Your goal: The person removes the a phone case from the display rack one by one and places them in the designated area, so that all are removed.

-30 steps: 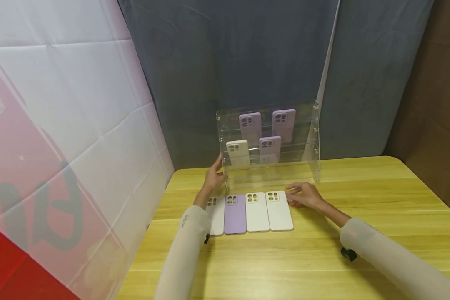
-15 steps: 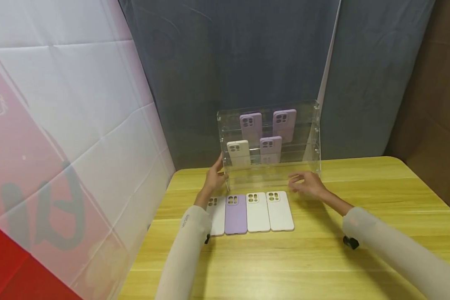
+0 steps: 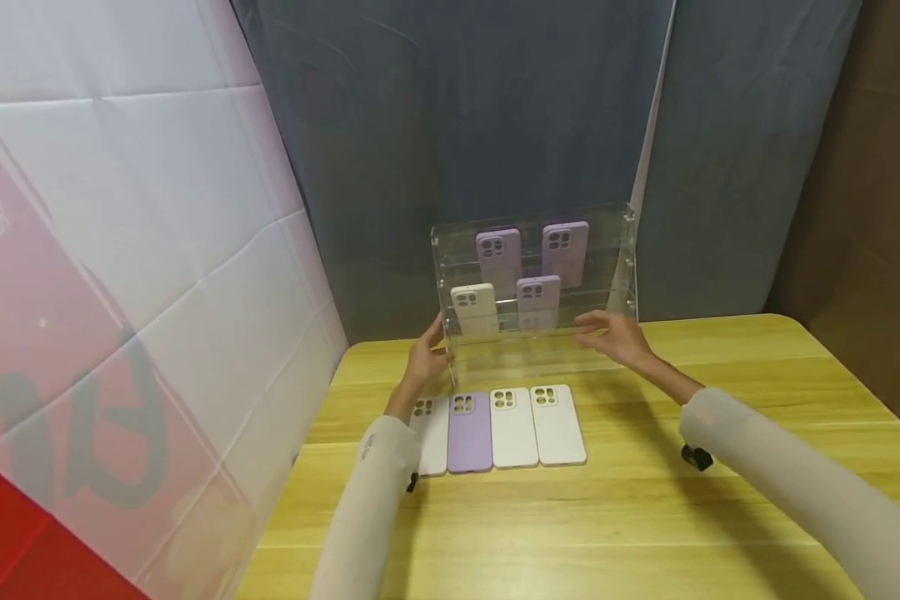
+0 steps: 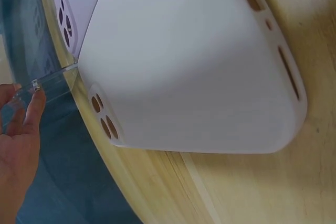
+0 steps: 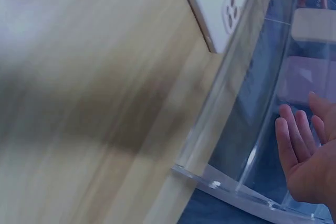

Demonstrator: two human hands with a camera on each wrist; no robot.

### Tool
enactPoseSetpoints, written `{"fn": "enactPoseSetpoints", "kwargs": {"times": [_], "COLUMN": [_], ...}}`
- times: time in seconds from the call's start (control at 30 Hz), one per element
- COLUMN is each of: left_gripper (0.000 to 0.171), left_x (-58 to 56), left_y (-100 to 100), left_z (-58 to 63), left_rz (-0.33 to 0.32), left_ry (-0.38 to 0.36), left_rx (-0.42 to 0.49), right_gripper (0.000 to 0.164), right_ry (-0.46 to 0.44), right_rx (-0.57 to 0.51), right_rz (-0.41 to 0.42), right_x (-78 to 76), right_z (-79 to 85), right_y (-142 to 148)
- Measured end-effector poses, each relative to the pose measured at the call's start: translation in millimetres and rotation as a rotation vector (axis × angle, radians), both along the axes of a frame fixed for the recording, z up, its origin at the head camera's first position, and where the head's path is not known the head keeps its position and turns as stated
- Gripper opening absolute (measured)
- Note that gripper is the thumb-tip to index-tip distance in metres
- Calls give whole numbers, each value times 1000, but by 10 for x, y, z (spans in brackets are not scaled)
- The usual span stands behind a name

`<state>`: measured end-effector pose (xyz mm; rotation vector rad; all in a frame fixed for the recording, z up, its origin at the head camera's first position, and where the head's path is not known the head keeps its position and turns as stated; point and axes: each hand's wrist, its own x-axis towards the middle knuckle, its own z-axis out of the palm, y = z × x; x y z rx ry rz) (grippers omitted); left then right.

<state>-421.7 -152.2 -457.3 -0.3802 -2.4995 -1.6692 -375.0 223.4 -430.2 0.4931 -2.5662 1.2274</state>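
My left hand (image 3: 426, 360) grips the left side panel of a clear acrylic display stand (image 3: 525, 360); in the left wrist view its fingers (image 4: 34, 109) lie at the panel's edge. Nothing is in my right hand (image 3: 617, 337), its fingers loosely bent in front of the stand's right half. The stand bears a cream phone case (image 3: 475, 308) and purple phone cases (image 3: 537, 302) in its upper tiers. Before it lie a purple phone case (image 3: 470, 437) and white phone cases (image 3: 559, 429) in a row, the leftmost partly behind my left forearm.
The wooden table (image 3: 570, 533) extends to the front and right. A grey curtain (image 3: 495, 108) hangs behind the stand, a white printed cloth (image 3: 195, 183) stands on the left, and a brown panel (image 3: 862, 192) on the right.
My right hand has risen from beside the rightmost white phone case to in front of the stand's right part. My left hand has stayed at the stand's left side.
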Motion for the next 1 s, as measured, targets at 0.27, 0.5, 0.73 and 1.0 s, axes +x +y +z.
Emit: {"fn": "enactPoseSetpoints", "kwargs": {"times": [0.27,0.5,0.73,1.0], "left_gripper": [92,88,83,80], "left_x": [6,-4,-25,-31], "left_y": [-9,-16,-14,-21], "left_z": [10,1,-16,-33], "left_rz": [11,5,18,12], "left_ry": [-13,-29,-48,-61], "left_rx": [24,37,31,50], "right_gripper": [38,40,44,47], "right_ry": [60,94,69,54], "right_rx": [18,-12,-61,-76], "right_rz": [-49,-61,-31,-45], "right_x": [-89,-126,-193,-252], "right_z": [190,312,393,465], "right_y": [-8,-61,-150,-257]}}
